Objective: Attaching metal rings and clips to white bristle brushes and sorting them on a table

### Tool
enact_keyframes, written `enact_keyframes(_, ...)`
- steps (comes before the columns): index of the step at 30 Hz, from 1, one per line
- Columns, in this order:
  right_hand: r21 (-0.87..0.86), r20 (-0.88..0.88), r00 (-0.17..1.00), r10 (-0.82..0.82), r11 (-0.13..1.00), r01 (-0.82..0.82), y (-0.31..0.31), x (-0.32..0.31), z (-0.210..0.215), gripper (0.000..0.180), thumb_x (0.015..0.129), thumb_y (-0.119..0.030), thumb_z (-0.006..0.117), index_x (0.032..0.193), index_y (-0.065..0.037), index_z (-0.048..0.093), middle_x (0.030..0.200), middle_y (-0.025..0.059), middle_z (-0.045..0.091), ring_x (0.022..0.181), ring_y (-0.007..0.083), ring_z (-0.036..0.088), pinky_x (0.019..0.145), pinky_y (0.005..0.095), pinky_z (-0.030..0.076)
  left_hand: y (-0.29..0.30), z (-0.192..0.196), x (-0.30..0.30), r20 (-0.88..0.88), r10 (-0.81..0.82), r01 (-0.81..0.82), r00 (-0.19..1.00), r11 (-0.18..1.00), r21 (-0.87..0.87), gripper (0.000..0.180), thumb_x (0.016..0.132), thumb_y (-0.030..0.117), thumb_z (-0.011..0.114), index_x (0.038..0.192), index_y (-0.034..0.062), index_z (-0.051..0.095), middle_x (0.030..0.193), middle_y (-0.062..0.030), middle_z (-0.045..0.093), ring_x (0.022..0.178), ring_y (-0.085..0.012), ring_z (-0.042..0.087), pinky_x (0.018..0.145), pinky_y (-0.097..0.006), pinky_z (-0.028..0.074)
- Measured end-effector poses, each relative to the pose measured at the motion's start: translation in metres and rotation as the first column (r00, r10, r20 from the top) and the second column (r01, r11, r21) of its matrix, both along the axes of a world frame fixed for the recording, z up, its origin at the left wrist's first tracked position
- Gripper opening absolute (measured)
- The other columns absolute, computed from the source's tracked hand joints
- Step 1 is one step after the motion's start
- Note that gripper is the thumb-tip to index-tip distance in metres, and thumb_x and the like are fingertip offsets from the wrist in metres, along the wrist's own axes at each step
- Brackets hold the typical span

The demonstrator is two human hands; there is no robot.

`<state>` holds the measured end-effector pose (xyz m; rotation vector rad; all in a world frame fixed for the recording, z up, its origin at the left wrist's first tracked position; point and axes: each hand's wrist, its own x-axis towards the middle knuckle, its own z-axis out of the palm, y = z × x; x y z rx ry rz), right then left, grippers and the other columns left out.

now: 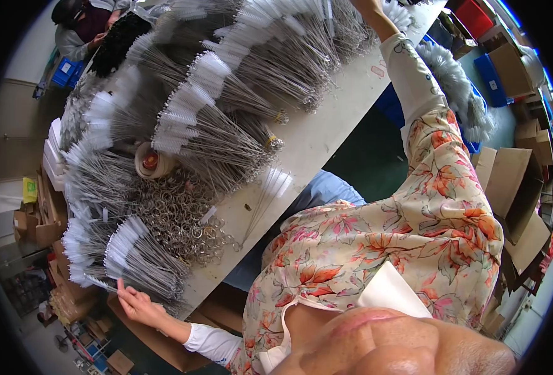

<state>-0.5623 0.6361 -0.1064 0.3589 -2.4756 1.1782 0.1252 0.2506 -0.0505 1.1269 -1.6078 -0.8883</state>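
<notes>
My left hand is at the table's near left corner, fingers drawn together around the end of a thin wire brush with white bristles. Just above it lies a fanned bundle of white-bristled wire brushes, their stems pointing right. My right hand reaches to the far end of the table, beside more heaped brushes. The upper edge of the picture cuts it off, so its fingers are hidden. Between the bundles spreads a pile of metal rings. A few loose brushes lie apart near the table's front edge.
A pale round roll with a red centre stands among the brushes on the white table. Another person sits at the far left. Cardboard boxes and a blue crate are on the right.
</notes>
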Motion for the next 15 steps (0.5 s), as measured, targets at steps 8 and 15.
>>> enact_keyframes(8, -0.171, 0.128, 0.988, -0.085, 0.979, 0.106, -0.008, 0.033, 0.034, 0.013, 0.073, -0.018, 0.067, 0.079, -0.006, 0.067, 0.063, 0.0026, 0.059, 0.059, 0.0147, 0.054, 0.054, 0.0304, 0.044, 0.020, -0.019, -0.009, -0.118, -0.090, 0.106, 0.989, 0.985, 0.134, 0.032, 0.096, 0.024, 0.047, 0.110, -0.0026, 0.059, 0.066, 0.0063, 0.037, 0.050, -0.0008, 0.026, 0.041, -0.017, 0.017)
enact_keyframes(15, -0.137, -0.398, 0.917, 0.013, 0.988, -0.074, -0.028, 0.021, 0.065, 0.012, 0.073, -0.013, 0.066, 0.083, -0.005, 0.068, 0.068, 0.0073, 0.063, 0.062, 0.0146, 0.057, 0.057, 0.0293, 0.046, 0.035, -0.023, -0.026, -0.026, -0.162, 0.164, 0.986, 0.982, 0.088, 0.030, 0.095, 0.021, 0.046, 0.104, -0.0023, 0.063, 0.069, 0.0058, 0.042, 0.051, -0.0015, 0.028, 0.043, -0.018, 0.019)
